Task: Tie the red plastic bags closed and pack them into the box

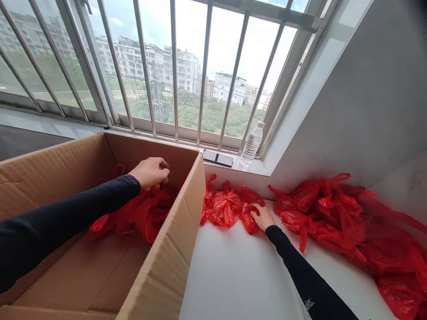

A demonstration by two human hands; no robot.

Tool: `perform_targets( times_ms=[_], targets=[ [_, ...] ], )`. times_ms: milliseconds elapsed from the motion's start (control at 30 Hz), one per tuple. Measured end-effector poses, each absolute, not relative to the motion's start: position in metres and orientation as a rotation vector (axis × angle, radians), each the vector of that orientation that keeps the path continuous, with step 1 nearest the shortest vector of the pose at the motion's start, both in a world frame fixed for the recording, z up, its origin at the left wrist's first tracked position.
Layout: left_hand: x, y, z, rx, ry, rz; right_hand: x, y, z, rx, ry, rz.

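Observation:
My left hand (151,173) is above the inside of a cardboard box (176,240), its fingers loosely bent and a gap between thumb and forefinger. Nothing shows in it. Below it, red plastic bags (143,218) lie bunched at the far end of the box, partly hidden by my forearm. Outside the box, my right hand (263,218) has its thumb and fingers around the side of a knotted red plastic bag (248,211). That bag is the rightmost of a short row beside the box; the neighbouring red bag (227,206) looks rounded and filled.
A large heap of red plastic bags (350,222) lies to the right against the wall. The bags rest on a white surface (230,271). On the sill of a barred window stand a clear water bottle (252,144) and a dark phone (218,158).

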State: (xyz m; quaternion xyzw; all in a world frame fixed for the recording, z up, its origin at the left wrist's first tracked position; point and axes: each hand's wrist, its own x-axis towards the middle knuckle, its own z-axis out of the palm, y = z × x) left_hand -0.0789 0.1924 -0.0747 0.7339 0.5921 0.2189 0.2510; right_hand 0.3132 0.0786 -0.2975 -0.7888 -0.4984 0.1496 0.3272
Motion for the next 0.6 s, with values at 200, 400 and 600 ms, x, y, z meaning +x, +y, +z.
perform_targets(
  times_ms=[200, 400, 600],
  targets=[
    [-0.038, 0.148, -0.021, 1.894, 1.364, 0.971, 0.319, 0.056, -0.261, -1.963, -1.244, 0.344],
    [0.005, 0.069, 0.005, 1.814, 0.918, 0.698, 0.286, 0.013, -0.158, -1.668, -1.208, 0.198],
    [0.020, 0.030, -0.002, 1.507, 0.536, 0.455, 0.193, -0.039, -0.076, -1.277, -1.399, -0.273]
  ],
)
